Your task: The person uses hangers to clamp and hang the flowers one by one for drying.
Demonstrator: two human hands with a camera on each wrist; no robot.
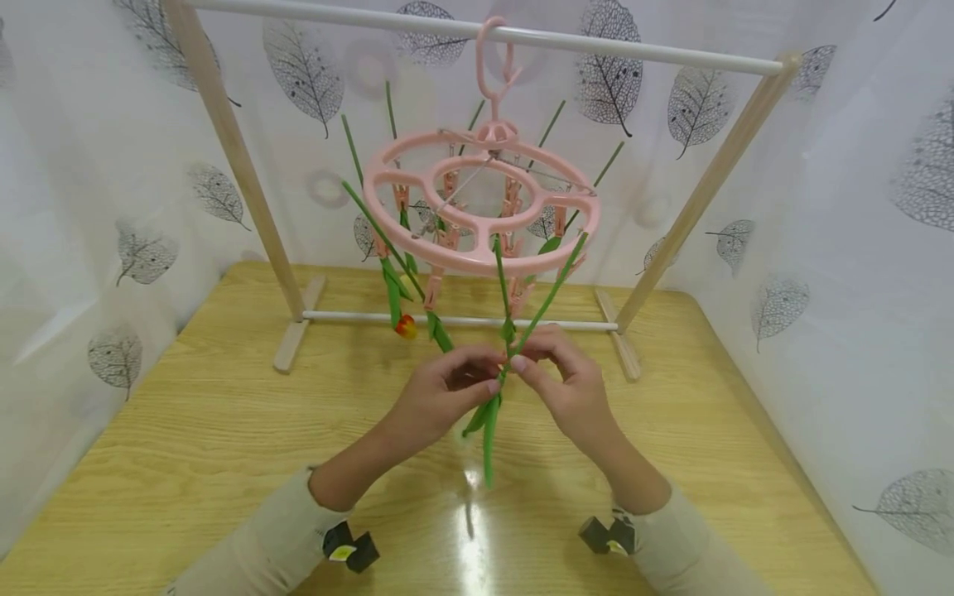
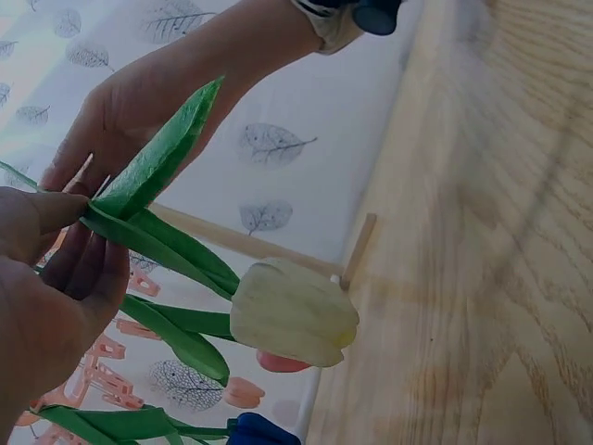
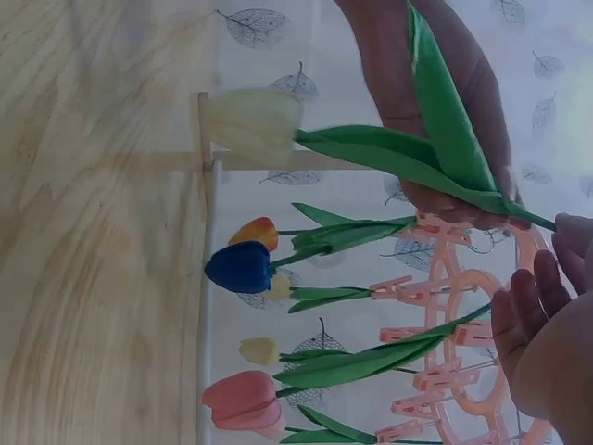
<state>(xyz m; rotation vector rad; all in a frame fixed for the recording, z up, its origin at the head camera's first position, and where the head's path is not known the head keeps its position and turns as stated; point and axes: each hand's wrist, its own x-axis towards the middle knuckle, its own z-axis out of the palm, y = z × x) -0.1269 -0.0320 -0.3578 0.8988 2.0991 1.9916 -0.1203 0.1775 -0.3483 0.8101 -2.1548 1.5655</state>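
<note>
A white artificial tulip (image 2: 292,315) points flower-down, its long green stem (image 1: 551,290) slanting up to the right. My left hand (image 1: 440,389) pinches it where the leaves (image 1: 489,439) branch off. Just above, the right hand (image 1: 562,381) pinches the same stem between thumb and fingers. In the right wrist view the white flower (image 3: 255,125) hangs beyond the left hand's fingers. Over both hands is a round pink clip hanger (image 1: 480,265) with several small clothes pegs (image 1: 434,290). Another green stem rises close behind the held one.
The hanger hooks on the white top bar (image 1: 633,51) of a wooden rack (image 1: 238,157). Other tulips hang upside down from its pegs, among them a blue one (image 3: 239,267), a pink one (image 3: 243,401) and a red-yellow one (image 1: 406,327). Below is a wooden table (image 1: 224,447); leaf-patterned curtains surround it.
</note>
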